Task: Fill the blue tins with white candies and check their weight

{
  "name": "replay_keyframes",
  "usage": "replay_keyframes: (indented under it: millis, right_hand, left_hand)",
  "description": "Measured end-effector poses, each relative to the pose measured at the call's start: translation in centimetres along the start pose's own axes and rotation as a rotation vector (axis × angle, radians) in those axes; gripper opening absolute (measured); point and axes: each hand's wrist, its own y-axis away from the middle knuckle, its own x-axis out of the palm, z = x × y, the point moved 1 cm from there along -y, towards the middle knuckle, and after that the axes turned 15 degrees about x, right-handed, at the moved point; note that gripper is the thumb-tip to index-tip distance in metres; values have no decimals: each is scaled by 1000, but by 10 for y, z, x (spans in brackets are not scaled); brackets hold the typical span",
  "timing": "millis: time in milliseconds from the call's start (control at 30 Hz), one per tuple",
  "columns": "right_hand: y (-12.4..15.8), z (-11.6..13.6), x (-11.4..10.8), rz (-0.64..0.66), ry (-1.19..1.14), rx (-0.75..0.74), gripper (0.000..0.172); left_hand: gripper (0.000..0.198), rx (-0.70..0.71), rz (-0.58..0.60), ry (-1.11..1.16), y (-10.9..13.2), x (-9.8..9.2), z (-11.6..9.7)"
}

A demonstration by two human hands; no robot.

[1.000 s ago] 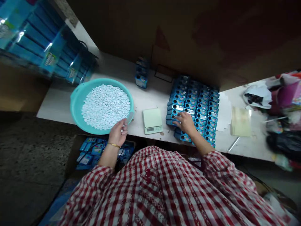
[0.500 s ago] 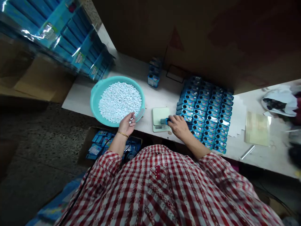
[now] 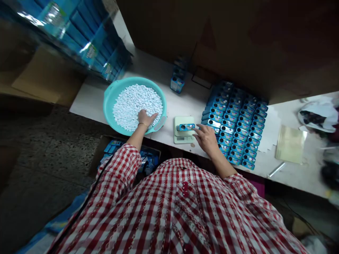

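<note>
My left hand is down in a turquoise basin, its thumb spread from the fingers, whose tips are partly sunk among small white pellets. To the right, a small blue tin with a dark round hole in its top stands on a pale green weighing scale. My right hand is at the tin's right end, fingers apart; whether a fingertip still touches the tin I cannot tell.
Rows of similar blue tins stand right of my right hand. A few more blue tins sit behind the scale. Stacked blue packs rise at the left. Below the table edge is a carton of blue packs. A metal tube lies far right.
My left hand has gone from the basin's near rim, where it held several pellets, into the pellets. My right hand has loosened from the tin, which now stands on the scale.
</note>
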Motion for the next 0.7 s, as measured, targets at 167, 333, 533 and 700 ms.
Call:
replay_keyframes:
  millis: [167,333,533,700]
  right_hand:
    - [22,-20,2,-23,-104,154,29]
    - [24,-1,5,43,-277,178,28]
    - [1,97,23,278,-669,8,20]
    - [-9,162,39,464,-574,-203,19]
  left_hand:
    - [33,127,13,161,0,12,-12]
    - [11,-134,-146,692,-9,-13,9]
    - [16,-462,-84,1507,14,-54,9]
    - [23,-456,-177,1564,34,-66,10]
